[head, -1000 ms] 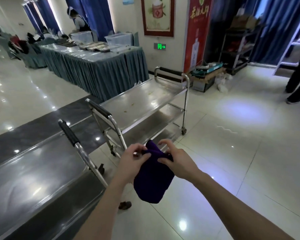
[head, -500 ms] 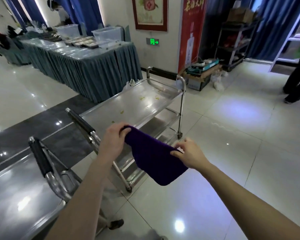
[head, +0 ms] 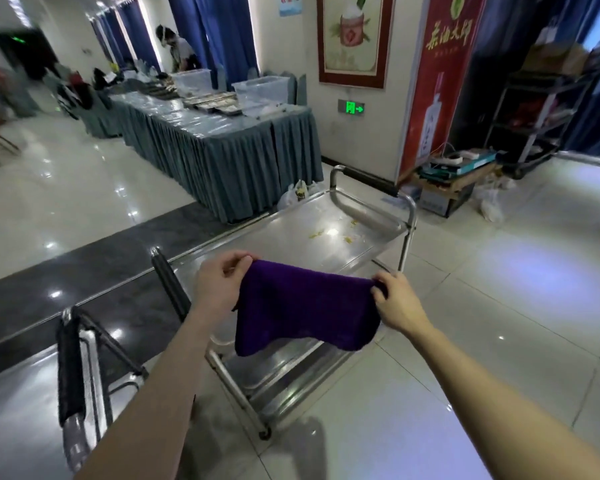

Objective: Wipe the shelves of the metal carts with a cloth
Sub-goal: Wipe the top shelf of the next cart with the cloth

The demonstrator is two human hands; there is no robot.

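A purple cloth (head: 302, 306) is held stretched above the near end of a steel cart (head: 291, 372), its top corners pinched by the left hand (head: 219, 285) and right hand (head: 399, 303). Yellow scraps (head: 347, 239) are scattered on the cart's top shelf (head: 281, 233). Beyond the cart, a skirted table (head: 222, 150) is seen on glossy tiles (head: 499, 271).

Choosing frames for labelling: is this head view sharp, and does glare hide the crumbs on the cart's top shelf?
Head view: purple cloth sharp at centre; near cart's handle and left edge motion-blurred; edges bent by wide lens; glare spots on floor and top shelf, crumbs visible.
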